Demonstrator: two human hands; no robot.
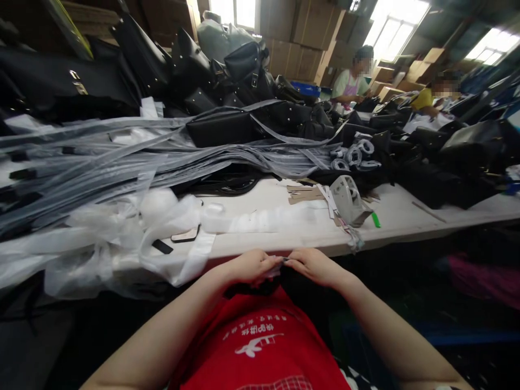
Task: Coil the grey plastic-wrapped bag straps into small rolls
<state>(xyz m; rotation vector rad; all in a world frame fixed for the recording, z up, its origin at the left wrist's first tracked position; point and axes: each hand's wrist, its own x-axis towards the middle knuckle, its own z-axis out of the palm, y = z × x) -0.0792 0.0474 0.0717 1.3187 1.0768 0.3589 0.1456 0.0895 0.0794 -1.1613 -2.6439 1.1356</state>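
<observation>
Close together at the table's front edge, my two hands meet in front of the red apron (260,346). My left hand (252,266) has its fingers pressed round a small piece that I cannot make out, with something pale beneath them. Thumb and fingers of my right hand (312,265) pinch at the same spot, on a small dark bit between the hands. Black material (300,292) hangs below both hands, over the lap.
White plastic wrap (162,216) covers the table's left front. Wrapped straps (227,157) lie behind it, with black bags (227,127) piled beyond. A grey tape dispenser (347,197) stands right of centre near brown strips (304,194). Two people (350,86) work at the back right.
</observation>
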